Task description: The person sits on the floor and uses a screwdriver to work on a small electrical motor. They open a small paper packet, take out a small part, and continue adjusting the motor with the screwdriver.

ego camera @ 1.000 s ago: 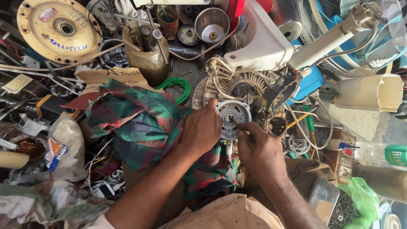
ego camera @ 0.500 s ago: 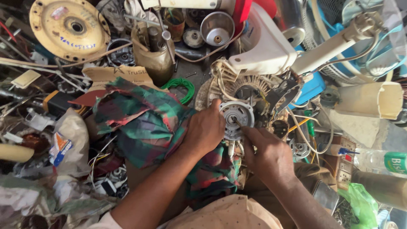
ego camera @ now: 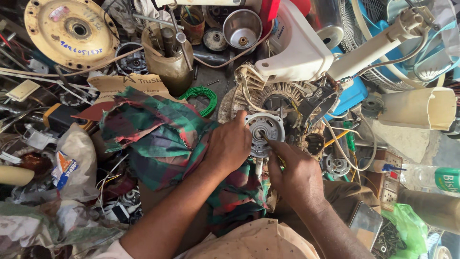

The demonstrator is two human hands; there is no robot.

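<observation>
One round grey motor cover [ego camera: 264,128] is gripped at its left edge by the left hand [ego camera: 229,146], above one checked cloth [ego camera: 158,139]. The right hand [ego camera: 294,175] is closed on a thin tool (barely visible) at the hub.

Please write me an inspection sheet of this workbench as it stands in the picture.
Surface: workbench almost wholly covered; only a small dark patch shows.
Job's things: round grey motor end cover, in front of a wound stator.
Clutter: checked cloth, yellowed metal disc, steel cup, brown tool holder, plastic bottle.
Grips: left hand holds the cover's left edge; right hand presses a thin tool at its centre.
Cables: green wire coil; beige cord; loose yellow and white leads by the motor.
Surroundings: white fan housing and its neck, blue fan guard.
</observation>
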